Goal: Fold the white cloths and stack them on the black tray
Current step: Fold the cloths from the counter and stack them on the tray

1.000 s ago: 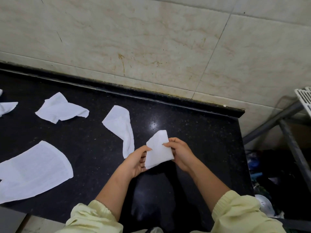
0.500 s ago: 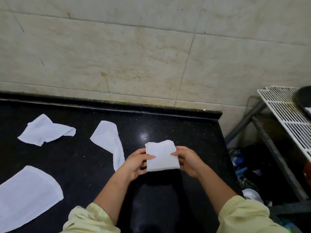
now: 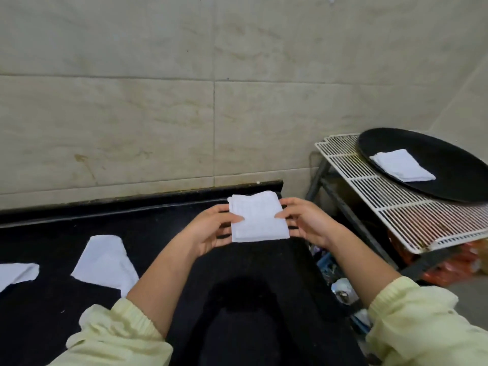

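Your fingers sit mostly behind the folded white cloth, so only the thumbs show on its face, and the loose cloth far to the left of your left hand is cut off by the frame edge. Your left hand and right hand each pinch one side of the folded cloth, a neat layered square held above the black counter. To the right of your right hand, well apart, the black tray rests on a white wire rack and carries one folded cloth; another unfolded cloth lies left of your left hand.

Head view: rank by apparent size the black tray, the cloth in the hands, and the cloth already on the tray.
1. black tray, partly cut off by the frame edge.
2. held folded cloth.
3. folded cloth on the tray.
The two cloths look close; the held one is nearer the camera, so unsure.
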The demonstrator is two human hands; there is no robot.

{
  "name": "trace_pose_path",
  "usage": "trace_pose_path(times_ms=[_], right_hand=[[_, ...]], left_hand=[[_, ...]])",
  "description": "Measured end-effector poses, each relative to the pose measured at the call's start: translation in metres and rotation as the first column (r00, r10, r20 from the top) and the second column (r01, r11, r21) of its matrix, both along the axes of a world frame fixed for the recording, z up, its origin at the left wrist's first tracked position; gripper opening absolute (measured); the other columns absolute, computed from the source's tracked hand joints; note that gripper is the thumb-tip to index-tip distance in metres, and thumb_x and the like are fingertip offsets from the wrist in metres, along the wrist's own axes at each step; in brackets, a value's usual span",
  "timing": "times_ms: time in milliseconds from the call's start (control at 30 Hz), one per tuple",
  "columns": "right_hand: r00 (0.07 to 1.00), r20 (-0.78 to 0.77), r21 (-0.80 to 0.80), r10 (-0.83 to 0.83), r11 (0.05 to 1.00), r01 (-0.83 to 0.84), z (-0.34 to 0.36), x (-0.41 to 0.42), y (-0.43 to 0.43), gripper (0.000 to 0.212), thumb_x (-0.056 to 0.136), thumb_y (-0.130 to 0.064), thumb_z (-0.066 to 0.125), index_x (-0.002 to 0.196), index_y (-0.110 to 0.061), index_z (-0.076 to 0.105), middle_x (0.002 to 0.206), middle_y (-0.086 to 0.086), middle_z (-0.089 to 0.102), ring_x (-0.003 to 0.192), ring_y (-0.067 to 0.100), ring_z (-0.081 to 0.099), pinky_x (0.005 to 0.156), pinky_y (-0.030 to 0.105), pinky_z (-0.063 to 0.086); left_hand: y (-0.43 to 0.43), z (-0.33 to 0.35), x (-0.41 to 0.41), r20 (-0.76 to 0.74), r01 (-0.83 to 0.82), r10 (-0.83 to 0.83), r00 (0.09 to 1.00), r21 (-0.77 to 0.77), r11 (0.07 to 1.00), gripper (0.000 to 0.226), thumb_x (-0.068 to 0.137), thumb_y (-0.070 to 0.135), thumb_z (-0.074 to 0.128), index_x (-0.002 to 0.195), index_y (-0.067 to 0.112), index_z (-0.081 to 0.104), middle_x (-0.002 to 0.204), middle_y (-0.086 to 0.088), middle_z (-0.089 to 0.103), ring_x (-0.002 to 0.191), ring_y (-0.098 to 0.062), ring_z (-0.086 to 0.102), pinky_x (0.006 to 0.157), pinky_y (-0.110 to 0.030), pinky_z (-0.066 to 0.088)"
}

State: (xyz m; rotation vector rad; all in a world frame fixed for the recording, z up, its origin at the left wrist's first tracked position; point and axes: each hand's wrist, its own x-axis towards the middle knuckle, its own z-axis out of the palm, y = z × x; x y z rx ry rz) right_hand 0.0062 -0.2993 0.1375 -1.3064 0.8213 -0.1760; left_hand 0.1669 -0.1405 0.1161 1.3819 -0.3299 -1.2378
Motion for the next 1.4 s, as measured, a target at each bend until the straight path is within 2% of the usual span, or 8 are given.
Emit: trace_pose_path(times_ms=[67, 167, 433, 600, 733, 900, 1200, 1400], right_hand=[[1.0, 0.015, -0.039, -0.019, 0.999, 0.02, 0.019, -0.009, -0.016, 0.027, 0.083, 0.002, 0.062, 0.108, -0.008, 0.064, 0.098, 0.01, 0.07, 0.081, 0.018, 0.068, 0.075, 0.035, 0.058], [0.999, 0.033, -0.077, -0.038, 0.996, 0.041, 0.045, -0.024, -0.042, 0.02, 0.082, 0.004, 0.061, 0.097, -0.01, 0.065, 0.093, 0.01, 0.067, 0.077, 0.02, 0.063, 0.073, 0.034, 0.055], [0.994, 0.099, -0.158, -0.05, 0.985, 0.066, 0.098, -0.095, -0.146, 0.031, 0.084, 0.002, 0.063, 0.114, -0.006, 0.063, 0.098, 0.008, 0.069, 0.082, 0.019, 0.064, 0.069, 0.031, 0.058], [0.994, 0.089, -0.18, -0.061, 0.981, 0.077, 0.105, -0.143, -0.218, 0.022, 0.082, 0.003, 0.063, 0.1, -0.009, 0.068, 0.092, 0.01, 0.067, 0.077, 0.019, 0.061, 0.066, 0.03, 0.053], [0.993, 0.046, -0.209, -0.109, 0.971, 0.116, 0.103, -0.172, -0.265, 0.021, 0.083, 0.003, 0.062, 0.098, -0.011, 0.066, 0.086, 0.007, 0.066, 0.069, 0.016, 0.062, 0.054, 0.025, 0.053], [0.993, 0.034, -0.212, -0.113, 0.97, 0.117, 0.1, -0.196, -0.316, 0.021, 0.082, 0.0, 0.063, 0.101, -0.009, 0.067, 0.098, 0.011, 0.069, 0.088, 0.022, 0.064, 0.078, 0.037, 0.055], [0.98, -0.078, -0.287, -0.185, 0.945, 0.156, 0.08, -0.202, -0.359, 0.018, 0.085, -0.003, 0.063, 0.101, -0.01, 0.068, 0.099, 0.009, 0.071, 0.089, 0.02, 0.069, 0.076, 0.034, 0.056], [0.976, -0.113, -0.29, -0.185, 0.946, 0.145, 0.068, -0.193, -0.366, 0.018, 0.085, -0.003, 0.064, 0.102, -0.008, 0.068, 0.1, 0.01, 0.072, 0.088, 0.02, 0.069, 0.067, 0.03, 0.055]], left_hand=[[-0.021, 0.016, -0.006, 0.032, 0.021, -0.021, 0.999, -0.021, 1.0, 0.038, 0.085, 0.008, 0.068, 0.12, 0.02, 0.061, 0.104, 0.0, 0.071, 0.082, -0.012, 0.067, 0.06, -0.025, 0.054], [-0.051, 0.04, -0.017, 0.061, 0.048, -0.045, 0.997, -0.048, 0.998, 0.033, 0.086, 0.008, 0.066, 0.117, 0.021, 0.062, 0.095, 0.003, 0.071, 0.075, -0.009, 0.066, 0.059, -0.022, 0.054], [-0.154, 0.09, -0.083, 0.104, 0.071, -0.059, 0.993, -0.118, 0.99, 0.028, 0.085, 0.005, 0.065, 0.108, 0.019, 0.06, 0.089, 0.003, 0.069, 0.073, -0.01, 0.064, 0.057, -0.021, 0.055], [-0.224, 0.099, -0.137, 0.104, 0.053, -0.043, 0.994, -0.097, 0.994, 0.022, 0.086, 0.007, 0.065, 0.105, 0.016, 0.059, 0.082, 0.0, 0.066, 0.059, -0.009, 0.064, 0.049, -0.019, 0.052], [-0.273, 0.098, -0.167, 0.119, 0.052, -0.043, 0.992, -0.071, 0.996, 0.016, 0.086, 0.007, 0.067, 0.097, 0.016, 0.059, 0.087, -0.002, 0.067, 0.068, -0.012, 0.064, 0.053, -0.022, 0.054], [-0.323, 0.106, -0.194, 0.171, 0.042, -0.027, 0.985, -0.086, 0.995, 0.014, 0.086, 0.004, 0.067, 0.095, 0.013, 0.063, 0.082, -0.003, 0.068, 0.066, -0.014, 0.062, 0.049, -0.021, 0.053], [-0.373, 0.099, -0.211, 0.277, -0.007, -0.004, 0.961, 0.037, 0.999, 0.028, 0.085, 0.001, 0.069, 0.111, 0.002, 0.062, 0.104, -0.015, 0.069, 0.073, -0.019, 0.066, 0.053, -0.025, 0.057], [-0.379, 0.092, -0.205, 0.338, -0.028, -0.002, 0.941, 0.085, 0.996, 0.014, 0.086, 0.0, 0.067, 0.097, 0.003, 0.062, 0.101, -0.015, 0.069, 0.072, -0.021, 0.067, 0.052, -0.026, 0.058]])
